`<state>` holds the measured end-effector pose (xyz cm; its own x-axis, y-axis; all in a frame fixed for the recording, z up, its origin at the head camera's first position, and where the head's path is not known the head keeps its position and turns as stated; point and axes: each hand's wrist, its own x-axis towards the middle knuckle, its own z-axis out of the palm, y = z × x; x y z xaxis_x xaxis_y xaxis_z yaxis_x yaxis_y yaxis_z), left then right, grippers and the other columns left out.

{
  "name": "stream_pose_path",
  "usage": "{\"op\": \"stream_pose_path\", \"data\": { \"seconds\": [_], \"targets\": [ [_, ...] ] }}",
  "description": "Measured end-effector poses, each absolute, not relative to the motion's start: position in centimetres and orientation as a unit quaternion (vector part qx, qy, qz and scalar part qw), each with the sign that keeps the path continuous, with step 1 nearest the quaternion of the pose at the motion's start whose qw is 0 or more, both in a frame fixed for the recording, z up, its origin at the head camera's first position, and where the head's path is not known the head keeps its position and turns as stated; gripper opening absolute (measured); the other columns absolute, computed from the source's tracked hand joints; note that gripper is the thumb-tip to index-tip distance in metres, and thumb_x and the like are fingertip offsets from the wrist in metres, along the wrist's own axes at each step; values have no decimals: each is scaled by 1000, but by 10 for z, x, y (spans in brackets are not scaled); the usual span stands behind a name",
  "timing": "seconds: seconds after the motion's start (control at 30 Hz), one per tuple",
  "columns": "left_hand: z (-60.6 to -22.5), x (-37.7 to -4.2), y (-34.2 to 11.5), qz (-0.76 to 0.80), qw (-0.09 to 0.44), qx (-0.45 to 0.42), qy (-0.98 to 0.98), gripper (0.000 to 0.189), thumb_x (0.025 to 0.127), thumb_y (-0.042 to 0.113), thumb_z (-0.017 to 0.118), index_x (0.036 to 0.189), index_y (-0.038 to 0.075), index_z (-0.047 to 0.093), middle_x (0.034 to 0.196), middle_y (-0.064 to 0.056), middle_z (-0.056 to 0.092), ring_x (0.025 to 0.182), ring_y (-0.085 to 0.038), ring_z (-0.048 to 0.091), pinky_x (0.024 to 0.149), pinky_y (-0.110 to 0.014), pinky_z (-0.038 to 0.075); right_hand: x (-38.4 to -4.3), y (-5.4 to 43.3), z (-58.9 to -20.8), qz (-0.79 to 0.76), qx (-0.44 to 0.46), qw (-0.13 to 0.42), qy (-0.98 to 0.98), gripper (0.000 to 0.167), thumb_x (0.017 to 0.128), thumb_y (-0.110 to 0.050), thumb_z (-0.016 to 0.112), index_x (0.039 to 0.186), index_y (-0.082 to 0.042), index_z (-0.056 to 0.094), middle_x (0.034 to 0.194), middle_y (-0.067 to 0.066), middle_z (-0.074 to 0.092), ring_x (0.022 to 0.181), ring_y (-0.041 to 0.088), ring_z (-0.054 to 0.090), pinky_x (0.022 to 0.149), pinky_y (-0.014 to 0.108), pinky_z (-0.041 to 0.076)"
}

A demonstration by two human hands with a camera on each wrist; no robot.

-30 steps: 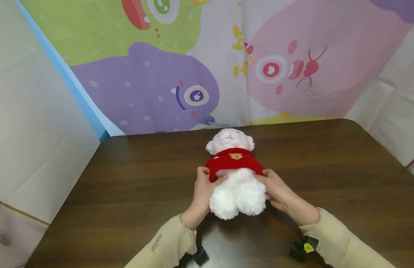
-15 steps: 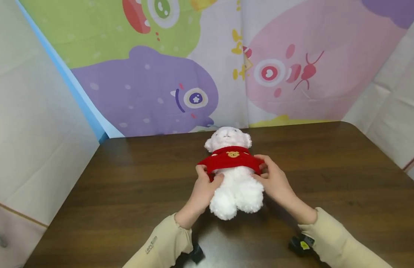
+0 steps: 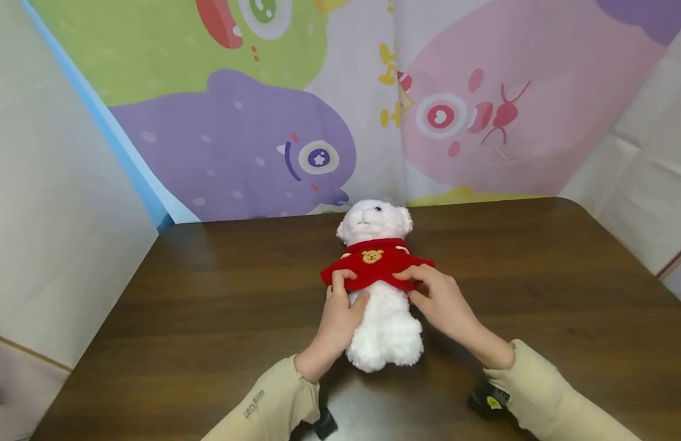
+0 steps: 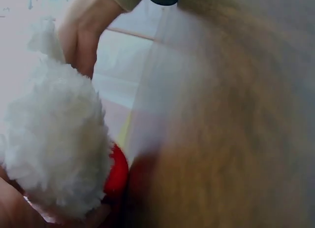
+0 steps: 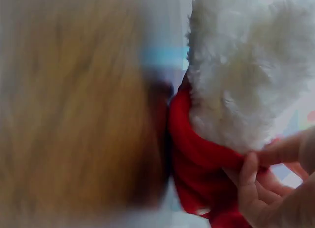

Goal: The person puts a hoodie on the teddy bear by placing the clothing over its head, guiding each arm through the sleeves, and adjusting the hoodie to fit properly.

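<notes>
A white plush bear [image 3: 386,331] lies on its back, its head toward the far side of the table. It wears a red sweater [image 3: 368,269] with a small bear face on the chest. At the sweater's lower left edge, my left hand [image 3: 339,315] holds the cloth, index finger over it and thumb by the white fur. My right hand [image 3: 442,306] pinches the hem on the other side; the right wrist view shows its fingertips [image 5: 250,164] on the red hem. Fluffy white fur [image 4: 59,134] fills the left part of the left wrist view and covers most of that hand.
The dark brown wooden table [image 3: 236,275] extends around the bear. Behind it hangs a cloth [image 3: 230,147] printed with cartoon creatures. Pale panels [image 3: 59,184] stand at both sides. Black devices [image 3: 488,398] sit at both wrists, below the beige sleeves.
Both hands have shifted from the bear's sides onto the sweater's front hem, the right one moving inward. The bear's head has turned to the left and its body has rotated slightly.
</notes>
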<state>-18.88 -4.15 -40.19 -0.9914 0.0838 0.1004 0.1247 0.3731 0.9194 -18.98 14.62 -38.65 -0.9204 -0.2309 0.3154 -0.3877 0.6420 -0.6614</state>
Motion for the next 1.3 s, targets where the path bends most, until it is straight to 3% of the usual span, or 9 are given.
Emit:
{"op": "stream_pose_path", "data": {
  "seconds": [0.17,0.3,0.37,0.53,0.73,0.93,1.07,1.2,1.3],
  "targets": [
    [-398,-191,-46,-513,42,-67,-855,24,86,17,59,105,11,45,100,-15,54,95,-25,53,79,-38,43,-189,146,-382,346,197,77,-914,24,78,0,64,100,-11,66,101,6,64,79,17,55,70,32,51],
    [-389,-193,-56,-467,4,-72,-882,23,83,24,62,101,14,54,74,-7,61,59,-16,51,56,-28,43,-191,152,-378,332,168,45,-927,18,78,-1,62,93,-11,64,90,4,61,71,15,51,62,27,45],
    [-382,-196,-64,-444,-23,-86,-892,22,82,25,64,101,15,59,75,-5,64,53,-13,48,50,-26,43,-193,153,-375,319,158,33,-934,15,77,-2,61,89,-11,63,86,4,60,68,16,49,58,27,43],
    [-374,-202,-83,-430,-60,-144,-890,19,80,13,67,99,11,63,94,-8,66,56,-16,59,54,-26,49,-192,154,-373,297,165,10,-941,13,76,-2,60,81,-14,59,86,3,60,67,16,48,56,27,41],
    [-370,-205,-88,-409,-93,-172,-891,30,79,6,67,97,8,42,91,-13,65,53,-17,61,55,-25,51,-190,157,-369,258,168,-3,-951,12,76,-2,59,77,-14,56,82,0,57,64,15,46,54,27,40],
    [-365,-209,-94,-386,-135,-197,-891,26,75,1,64,92,8,46,88,-8,65,67,-18,61,60,-27,49,-192,164,-359,177,191,-44,-965,14,73,-10,66,79,-17,56,77,-2,56,61,14,45,48,26,39],
    [-363,-219,-103,-465,-91,-137,-870,22,79,1,57,100,6,51,92,-9,63,78,-17,59,68,-28,48,-197,168,-346,106,232,-94,-962,23,70,-20,71,85,-18,54,78,-3,54,64,12,45,51,26,40],
    [-371,-231,-104,-549,-20,-46,-834,23,85,4,55,107,0,52,94,-15,62,72,-21,60,70,-34,50,-202,166,-333,64,255,-141,-955,22,73,-28,70,84,-18,54,71,-5,51,62,11,45,52,26,39],
    [-374,-233,-97,-571,-18,-33,-820,18,87,4,54,102,-4,57,90,-16,60,66,-23,59,68,-35,51,-206,162,-327,57,244,-154,-956,17,80,-31,64,78,-17,55,64,-5,51,58,12,45,52,26,39]
  ]
}}
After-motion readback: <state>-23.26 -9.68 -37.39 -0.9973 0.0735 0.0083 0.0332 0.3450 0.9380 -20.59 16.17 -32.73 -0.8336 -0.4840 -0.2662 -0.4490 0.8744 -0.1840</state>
